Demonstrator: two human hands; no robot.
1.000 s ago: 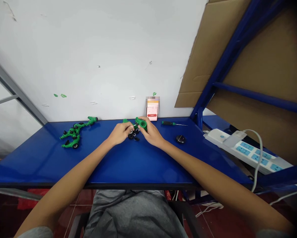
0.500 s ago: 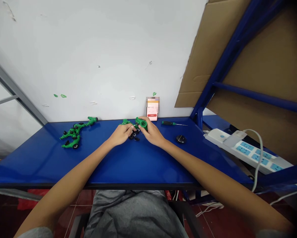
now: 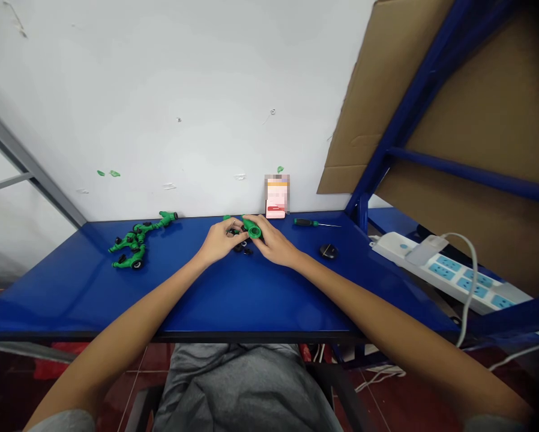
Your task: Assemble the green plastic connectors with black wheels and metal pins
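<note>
My right hand [image 3: 276, 243] grips a green plastic hose fitting [image 3: 254, 231], its round open end facing me. Close against it, my left hand [image 3: 219, 241] has its fingers curled and thumb reaching toward the fitting; what lies in those fingers is too small and hidden to name. Several small black parts [image 3: 248, 252], some ring-shaped, lie on the table just below the fitting. Behind the left fingers a bit of another green piece [image 3: 227, 218] peeks out.
On the blue table [image 3: 251, 300], several green fittings with black parts [image 3: 128, 263] lie at the left. A phone [image 3: 276, 204] leans on the wall. To the right are a screwdriver [image 3: 306, 222], a round black object [image 3: 328, 251] and a white power strip [image 3: 449, 270].
The green fitting has tipped in my right hand and shifted slightly left, its open end now lower. My left fingers have curled differently beside it.
</note>
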